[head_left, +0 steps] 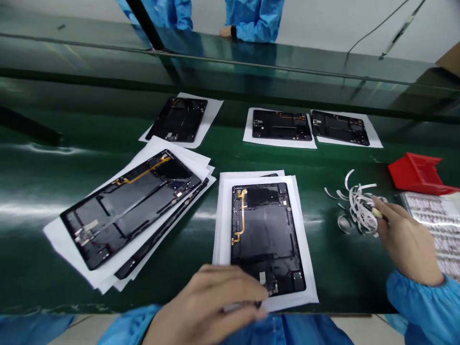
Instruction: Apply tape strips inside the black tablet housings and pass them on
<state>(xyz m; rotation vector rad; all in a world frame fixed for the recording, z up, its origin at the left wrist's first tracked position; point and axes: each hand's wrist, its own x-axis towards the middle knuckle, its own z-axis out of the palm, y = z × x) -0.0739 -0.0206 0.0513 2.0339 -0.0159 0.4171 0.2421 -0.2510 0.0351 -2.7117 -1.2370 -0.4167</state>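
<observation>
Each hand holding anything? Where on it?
Left hand: slim metal tool, held in curled fingers, spot hidden. Right hand: small beige-and-black tool, pinched at its beige part.

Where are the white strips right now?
In the head view, the white strips lie in a loose pile on the right of the green bench, by the right hand, near the red bin.

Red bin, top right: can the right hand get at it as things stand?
Probably yes. The right hand sits close to the red plastic bin, with only a flat printed sheet between them, nothing upright. It holds a small pale-handled tool, though, which could make taking hold awkward.
</observation>
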